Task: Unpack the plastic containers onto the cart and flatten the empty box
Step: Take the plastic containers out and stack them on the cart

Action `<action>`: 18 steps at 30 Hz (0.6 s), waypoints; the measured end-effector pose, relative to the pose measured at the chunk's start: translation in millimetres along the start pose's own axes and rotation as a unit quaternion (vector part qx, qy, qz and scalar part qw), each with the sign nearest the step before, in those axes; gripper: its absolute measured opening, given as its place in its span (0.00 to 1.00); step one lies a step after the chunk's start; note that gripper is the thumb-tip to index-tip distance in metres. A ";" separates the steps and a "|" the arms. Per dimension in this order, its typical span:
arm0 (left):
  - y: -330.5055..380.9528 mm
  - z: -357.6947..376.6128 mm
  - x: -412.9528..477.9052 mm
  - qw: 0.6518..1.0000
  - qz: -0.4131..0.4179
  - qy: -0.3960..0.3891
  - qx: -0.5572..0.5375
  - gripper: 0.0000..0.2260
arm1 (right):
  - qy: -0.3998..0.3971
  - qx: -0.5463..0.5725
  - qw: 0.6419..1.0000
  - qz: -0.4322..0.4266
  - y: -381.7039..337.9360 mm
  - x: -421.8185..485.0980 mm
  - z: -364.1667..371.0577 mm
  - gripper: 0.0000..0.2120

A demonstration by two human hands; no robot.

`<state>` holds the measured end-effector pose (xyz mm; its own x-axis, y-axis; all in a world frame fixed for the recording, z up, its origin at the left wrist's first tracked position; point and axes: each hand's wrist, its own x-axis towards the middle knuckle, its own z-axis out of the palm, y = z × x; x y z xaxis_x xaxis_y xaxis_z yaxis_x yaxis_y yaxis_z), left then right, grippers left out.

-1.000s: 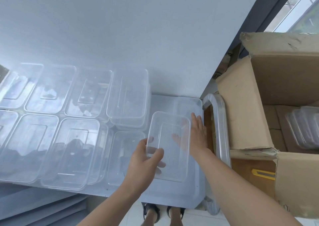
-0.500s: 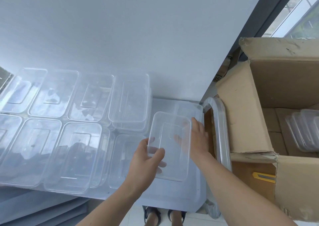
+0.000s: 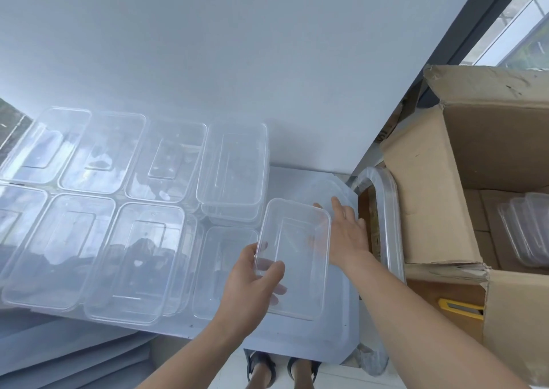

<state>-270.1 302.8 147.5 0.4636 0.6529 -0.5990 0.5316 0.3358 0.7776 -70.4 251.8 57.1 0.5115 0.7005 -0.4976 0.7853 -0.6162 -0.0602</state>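
A clear rectangular plastic container [image 3: 297,258] hangs just above the right end of the pale blue cart top [image 3: 335,338]. My left hand [image 3: 252,284] grips its near left corner, thumb over the rim and fingers underneath. My right hand [image 3: 346,234] lies along its right side with fingers straight, partly seen through the plastic. Several more clear containers [image 3: 142,258] lie in two rows on the cart, with a short stack [image 3: 234,168] at the back. The open cardboard box [image 3: 430,198] stands to the right with a few containers [image 3: 528,228] inside.
The cart's plastic-wrapped metal handle [image 3: 386,210] curves between cart top and box. A yellow tool [image 3: 460,307] sits by the box's near side. A white wall rises behind the cart. Grey flat panels [image 3: 59,356] lie below left. My sandalled feet [image 3: 282,368] show under the cart edge.
The held container and both hands have barely shifted. The view has tilted slightly, so the cart and box sit a little lower in the picture.
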 end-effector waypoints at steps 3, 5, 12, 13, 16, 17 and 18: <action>-1.3 -1.8 0.2 1.000 -0.001 0.002 -0.007 0.17 | 0.040 -0.033 0.998 0.029 -4.1 9.5 3.9 0.37; -2.0 -2.6 1.2 1.000 -0.003 0.004 -0.005 0.19 | 0.053 -0.046 0.997 0.031 -7.1 14.9 4.3 0.37; -2.9 -2.0 2.6 1.000 -0.008 0.006 -0.006 0.17 | 0.026 -0.006 1.000 0.004 -6.5 14.6 16.6 0.42; -2.8 -1.7 2.9 1.000 -0.008 0.008 -0.004 0.15 | 0.017 -0.006 1.000 0.007 -6.3 14.2 18.4 0.43; -3.7 -2.0 4.9 1.000 -0.009 0.011 0.000 0.16 | 0.041 -0.027 0.998 0.035 -8.2 19.1 17.9 0.44; -3.4 -1.9 5.5 1.000 -0.010 0.011 0.000 0.16 | 0.054 -0.031 0.997 0.044 -9.2 20.7 16.0 0.41; -2.8 -1.8 5.7 1.000 -0.011 0.013 -0.001 0.16 | 0.065 -0.032 0.996 0.049 -10.0 22.5 14.6 0.40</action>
<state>-270.2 306.8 142.1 0.4338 0.6624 -0.6108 0.5400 0.3515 0.7647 -71.8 268.4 33.9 0.6249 0.6806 -0.3825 0.7473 -0.6632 0.0407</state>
